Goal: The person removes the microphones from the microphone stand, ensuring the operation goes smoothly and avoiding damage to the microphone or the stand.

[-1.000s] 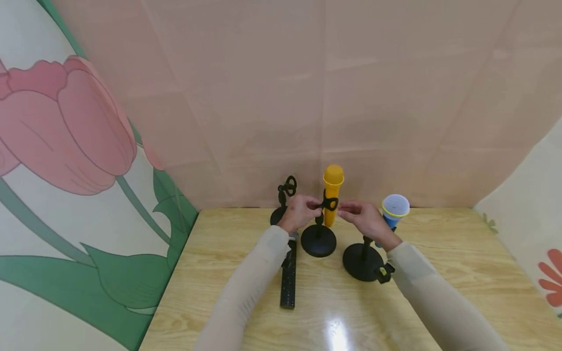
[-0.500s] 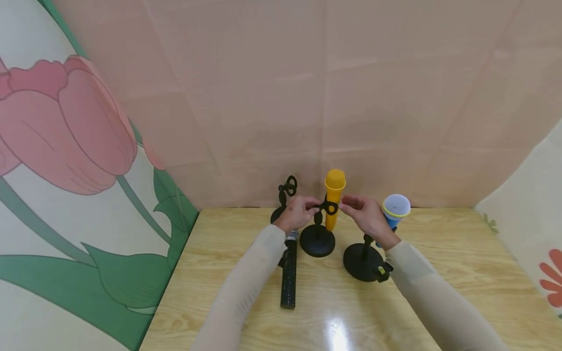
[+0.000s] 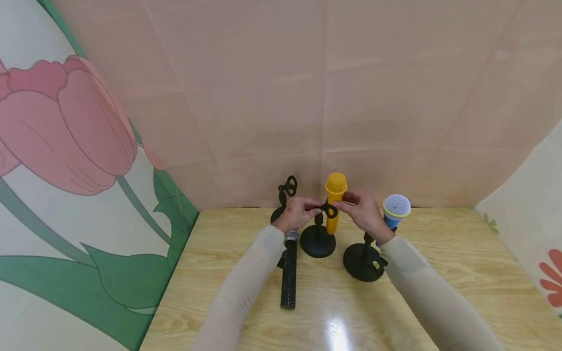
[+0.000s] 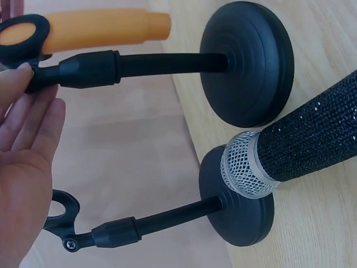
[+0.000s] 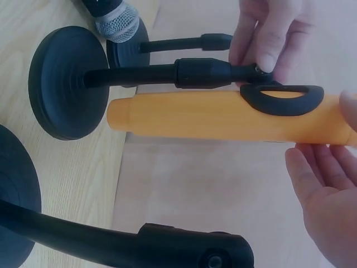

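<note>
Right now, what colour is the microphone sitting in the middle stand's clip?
Orange-yellow all over; the microphone shows best in the right wrist view.

We see a light wooden table (image 3: pixel 439 253) filling the lower half of the frame. 3 black round stand bases rest on it near its far edge: 1 at the back left (image 3: pixel 276 215), 1 in the middle (image 3: pixel 317 242) and 1 to the right (image 3: pixel 360 263). A black glittery mic (image 3: pixel 288 278) lies flat left of centre, its mesh head touching the back-left base.
</note>
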